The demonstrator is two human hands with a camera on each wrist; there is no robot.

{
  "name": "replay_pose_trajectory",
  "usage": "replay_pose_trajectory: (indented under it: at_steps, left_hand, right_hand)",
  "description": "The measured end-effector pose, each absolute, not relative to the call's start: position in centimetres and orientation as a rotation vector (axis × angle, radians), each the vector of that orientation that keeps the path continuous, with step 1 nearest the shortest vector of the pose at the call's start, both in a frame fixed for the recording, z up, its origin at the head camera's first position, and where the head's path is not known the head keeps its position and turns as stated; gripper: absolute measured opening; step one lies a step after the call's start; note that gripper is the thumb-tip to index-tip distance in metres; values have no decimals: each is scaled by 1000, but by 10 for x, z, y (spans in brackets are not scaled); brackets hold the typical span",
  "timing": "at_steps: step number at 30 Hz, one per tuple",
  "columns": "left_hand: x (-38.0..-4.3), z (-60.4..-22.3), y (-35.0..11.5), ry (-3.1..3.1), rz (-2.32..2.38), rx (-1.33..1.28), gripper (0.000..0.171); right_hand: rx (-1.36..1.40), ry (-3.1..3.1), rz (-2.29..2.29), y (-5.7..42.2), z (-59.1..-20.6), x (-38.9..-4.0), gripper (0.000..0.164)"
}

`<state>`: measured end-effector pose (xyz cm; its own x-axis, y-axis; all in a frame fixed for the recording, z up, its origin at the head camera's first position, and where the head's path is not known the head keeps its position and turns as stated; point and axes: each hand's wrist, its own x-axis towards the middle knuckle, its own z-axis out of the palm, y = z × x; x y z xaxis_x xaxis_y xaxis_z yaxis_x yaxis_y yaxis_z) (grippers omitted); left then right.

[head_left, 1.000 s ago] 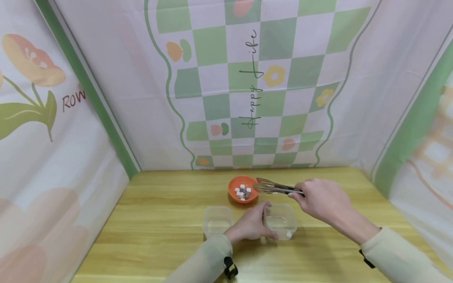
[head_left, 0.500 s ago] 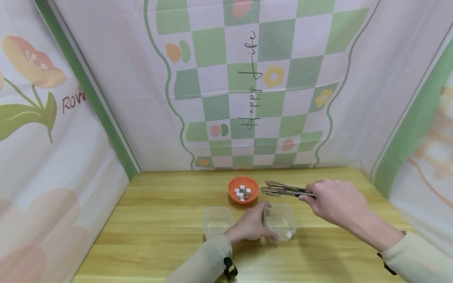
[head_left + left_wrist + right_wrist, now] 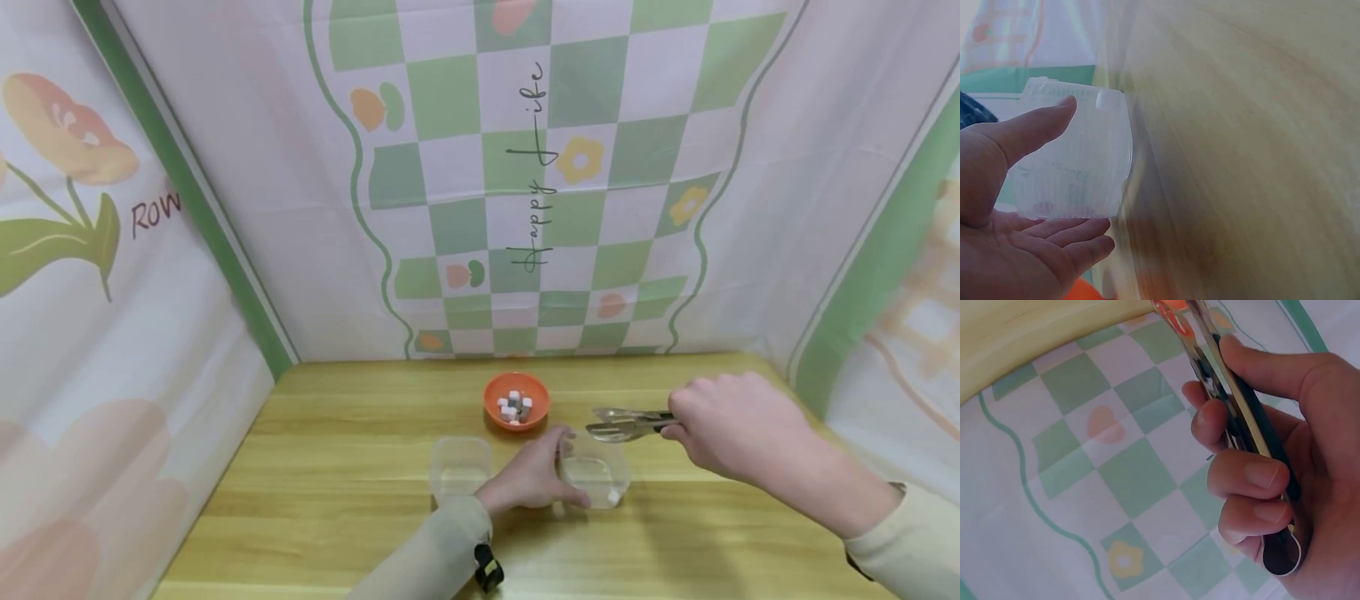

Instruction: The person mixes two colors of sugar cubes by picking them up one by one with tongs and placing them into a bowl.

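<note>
My left hand (image 3: 534,473) holds the right-hand clear plastic container (image 3: 596,479) from its left side, thumb on the near wall and fingers round the far one. One small white cube (image 3: 613,497) lies in that container's near right corner; in the left wrist view the white cube (image 3: 1110,100) shows by the wall. My right hand (image 3: 742,421) grips metal tongs (image 3: 626,425), their tips just over the container's far rim. Between the tips no cube shows. The right wrist view has thumb and fingers wrapped round the tongs (image 3: 1250,419).
An orange bowl (image 3: 491,408) with several white and grey cubes (image 3: 514,407) stands behind the containers. A second clear container (image 3: 459,458) is left of my left hand, partly covered by the wrist. Patterned cloth (image 3: 517,208) walls in the wooden table (image 3: 337,467) at back and sides.
The tongs and right hand have moved right and nearer, from the orange bowl's edge to the right container's far rim. The left hand and its container have stayed put.
</note>
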<state>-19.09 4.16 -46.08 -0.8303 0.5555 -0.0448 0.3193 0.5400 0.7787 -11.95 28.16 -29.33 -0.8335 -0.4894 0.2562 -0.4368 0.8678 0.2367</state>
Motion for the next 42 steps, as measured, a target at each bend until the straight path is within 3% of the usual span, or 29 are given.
replay_pose_trajectory:
  at_steps: [20, 31, 38, 42]
  left_hand:
    - [-194, -463, 40, 2484, 1204, 751, 94]
    - [-194, -465, 40, 2453, 1230, 794, 95]
    - [-192, -466, 40, 2460, 1220, 779, 94]
    - [-192, -463, 40, 2464, 1220, 781, 92]
  right_hand:
    - [947, -2703, -532, 239, -294, -133, 40]
    - [947, -2816, -713, 209, -299, -145, 35]
    - [933, -2876, -831, 194, -302, -155, 62]
    - [906, -2905, -887, 190, -304, -159, 63]
